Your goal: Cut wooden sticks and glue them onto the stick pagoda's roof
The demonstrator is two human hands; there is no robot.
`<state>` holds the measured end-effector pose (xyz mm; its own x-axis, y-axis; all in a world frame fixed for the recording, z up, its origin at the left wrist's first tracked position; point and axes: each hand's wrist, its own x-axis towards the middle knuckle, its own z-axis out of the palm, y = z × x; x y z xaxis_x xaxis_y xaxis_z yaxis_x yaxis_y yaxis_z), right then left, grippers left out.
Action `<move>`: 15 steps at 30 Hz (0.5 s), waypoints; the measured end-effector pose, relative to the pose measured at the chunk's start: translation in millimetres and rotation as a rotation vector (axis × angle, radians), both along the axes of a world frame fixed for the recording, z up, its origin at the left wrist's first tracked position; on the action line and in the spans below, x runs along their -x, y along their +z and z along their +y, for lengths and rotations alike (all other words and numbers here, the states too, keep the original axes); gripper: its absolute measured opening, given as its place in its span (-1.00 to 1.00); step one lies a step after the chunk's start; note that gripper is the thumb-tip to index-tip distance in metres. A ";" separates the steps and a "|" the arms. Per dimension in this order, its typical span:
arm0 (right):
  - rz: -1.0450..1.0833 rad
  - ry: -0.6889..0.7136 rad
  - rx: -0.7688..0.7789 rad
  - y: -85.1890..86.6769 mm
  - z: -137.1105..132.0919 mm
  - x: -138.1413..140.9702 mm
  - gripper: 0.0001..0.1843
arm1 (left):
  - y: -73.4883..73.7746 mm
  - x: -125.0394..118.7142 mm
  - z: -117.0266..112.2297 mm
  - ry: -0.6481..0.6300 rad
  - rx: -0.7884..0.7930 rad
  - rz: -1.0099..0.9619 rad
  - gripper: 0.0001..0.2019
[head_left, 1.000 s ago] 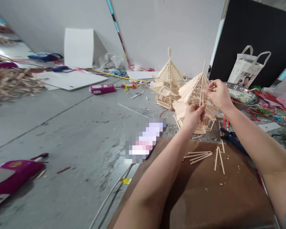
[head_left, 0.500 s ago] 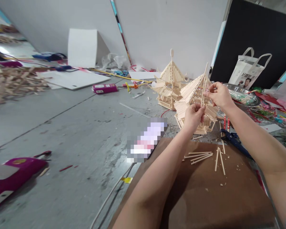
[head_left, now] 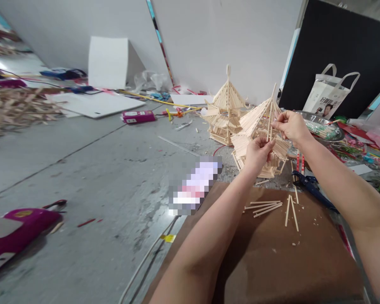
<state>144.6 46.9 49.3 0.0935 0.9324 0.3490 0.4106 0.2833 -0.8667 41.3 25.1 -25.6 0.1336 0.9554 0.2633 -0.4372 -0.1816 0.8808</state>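
Observation:
A pagoda model of thin wooden sticks [head_left: 255, 118] stands in front of me, its pointed roof only partly covered with sticks. At the roof's near side, my left hand [head_left: 259, 153] pinches the lower end of a wooden stick [head_left: 269, 130]. Higher up, my right hand [head_left: 291, 127] has thumb and forefinger closed at the roof's right side, by the upper part of that stick. Whether its fingertips grip the same stick or another is hard to see. Behind on the left stands a second stick pagoda [head_left: 227, 109] with a looped top.
Several loose sticks [head_left: 264, 207] lie on the brown board [head_left: 291, 270]. Dark blue pliers-like tool [head_left: 313, 190] rests at its right edge. A blurred-out phone [head_left: 196, 185], a metal bowl [head_left: 335, 134], a paper bag [head_left: 327, 95] and magenta tools [head_left: 22, 232] are around.
Both hands stay at the roof with almost no movement. My right hand has shifted very slightly, and the camera view has moved a little.

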 end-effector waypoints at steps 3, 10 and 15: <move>0.033 0.009 0.019 1.5 -2.3 0.8 -0.68 | 0.0 -0.2 0.3 0.004 0.016 0.008 -0.71; 0.057 0.009 0.046 4.7 -6.7 3.0 -0.66 | 0.1 -0.5 -0.5 0.063 0.023 0.046 -0.75; 0.054 0.000 0.053 5.0 -7.3 3.9 -0.66 | 1.1 0.5 -1.8 0.061 0.031 0.055 -0.76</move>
<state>140.7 39.7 54.3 0.1106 0.9495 0.2935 0.3624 0.2365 -0.9015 40.7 23.3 -24.5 0.0881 0.9697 0.2278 -0.3769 -0.1792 0.9087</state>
